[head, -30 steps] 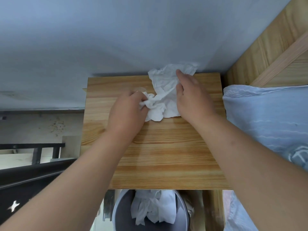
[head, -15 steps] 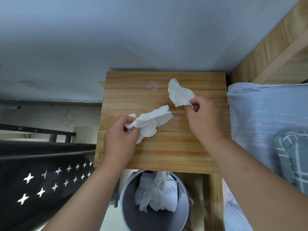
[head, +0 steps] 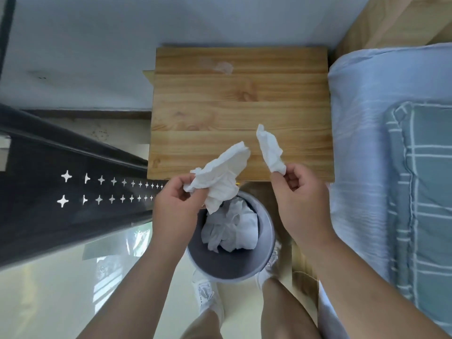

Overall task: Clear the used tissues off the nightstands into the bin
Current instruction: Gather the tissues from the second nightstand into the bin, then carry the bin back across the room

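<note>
My left hand (head: 176,208) pinches a large crumpled white tissue (head: 221,174), which hangs over the near edge of the wooden nightstand (head: 241,104) and above the bin's rim. A smaller crumpled tissue (head: 270,149) sticks up from the fingers of my right hand (head: 299,194), held over the nightstand's front edge. Below both hands stands a round grey bin (head: 265,255) on the floor, holding several white tissues (head: 232,227). The nightstand top has no tissue on it, only a faint pale mark (head: 222,66) near the back.
A bed with a light blue sheet (head: 354,133) and a checked blue cover (head: 425,192) runs along the right. A black panel with star cut-outs (head: 73,187) stands on the left. My legs and white shoes (head: 208,297) are just behind the bin. A pale wall is behind the nightstand.
Both hands lifted the two tissues off the nightstand and pulled them back toward me, from the middle of the top to its front edge over the bin.
</note>
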